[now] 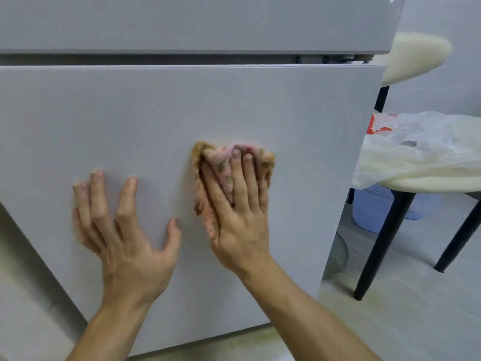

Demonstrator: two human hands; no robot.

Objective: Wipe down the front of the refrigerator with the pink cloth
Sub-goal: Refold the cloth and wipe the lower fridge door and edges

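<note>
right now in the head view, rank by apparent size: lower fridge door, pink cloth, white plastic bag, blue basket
1. lower fridge door
2. white plastic bag
3. pink cloth and blue basket look alike, both partly hidden; unranked

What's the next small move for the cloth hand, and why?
Likely sweep the right hand and pink cloth rightward across the lower door toward its right edge. The cloth is pressed mid-panel, the left hand rests flat on the door to its left, and bare panel lies to the right.
</note>
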